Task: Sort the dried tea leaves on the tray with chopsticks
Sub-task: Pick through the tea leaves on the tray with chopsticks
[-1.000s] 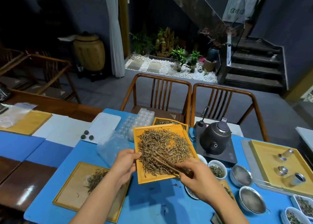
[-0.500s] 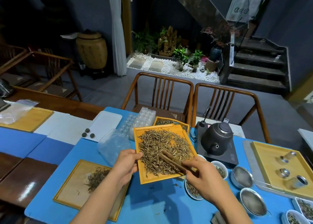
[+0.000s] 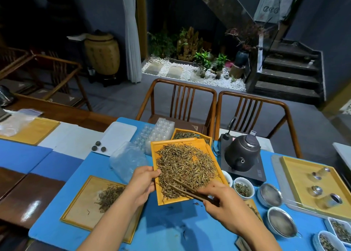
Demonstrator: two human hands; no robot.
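Note:
An orange tray (image 3: 155,146) holds a wide heap of dried tea leaves (image 3: 187,168) and is lifted off the blue table mat. My left hand (image 3: 141,184) grips the tray's left edge, thumb on the rim. My right hand (image 3: 226,207) holds a pair of dark wooden chopsticks (image 3: 187,190); their tips lie in the near part of the heap. To the lower left a paler wooden tray (image 3: 76,210) carries a small pile of leaves (image 3: 109,195).
A black kettle (image 3: 241,153) on a burner stands right of the tray. Small white bowls of tea (image 3: 244,189), metal strainers (image 3: 270,194), a yellow tray with metal cups (image 3: 296,176), plastic bags (image 3: 127,160) and another tea tray (image 3: 190,134) surround it. Two wooden chairs (image 3: 182,100) face the table.
The chopsticks' tips have moved nearer and lower in the heap, toward the tray's front edge. My left hand keeps its hold on the tray's edge.

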